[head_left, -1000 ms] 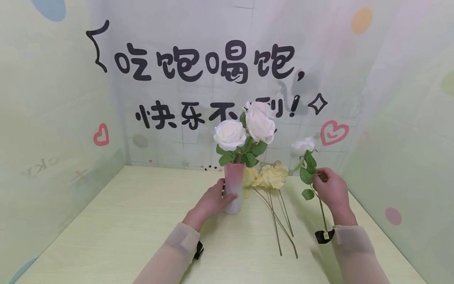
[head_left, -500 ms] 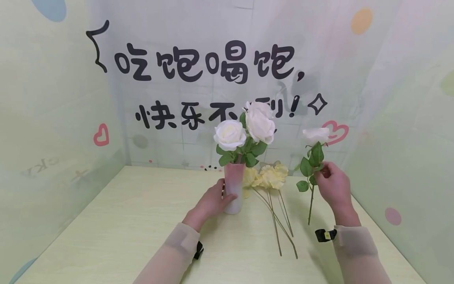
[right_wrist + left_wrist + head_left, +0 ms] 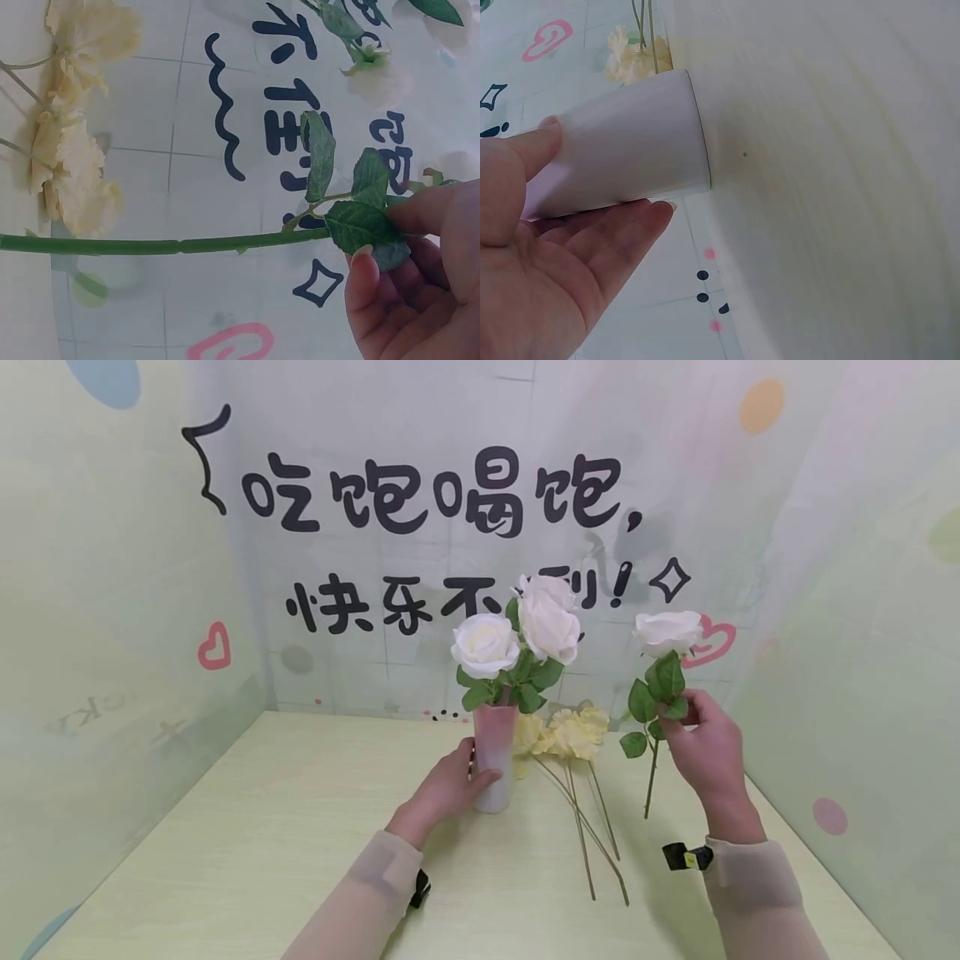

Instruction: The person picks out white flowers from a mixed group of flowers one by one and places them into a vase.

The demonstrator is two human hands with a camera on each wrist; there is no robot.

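Note:
A vase, pink at the top and white below, stands upright on the table with several white roses in it. My left hand grips the vase low on its left side; the left wrist view shows the thumb on one side of the vase and fingers on the other. To the right, my right hand pinches a single white rose near its leaves. This rose is raised off the table, bloom up, its green stem pointing down.
Several pale yellow flowers lie on the table right of the vase, their thin stems toward me. Patterned walls with black lettering enclose the table at the back and both sides.
My right hand has lifted the white rose and turned it more upright, its stem end now swung left. My left hand and the vase have stayed put.

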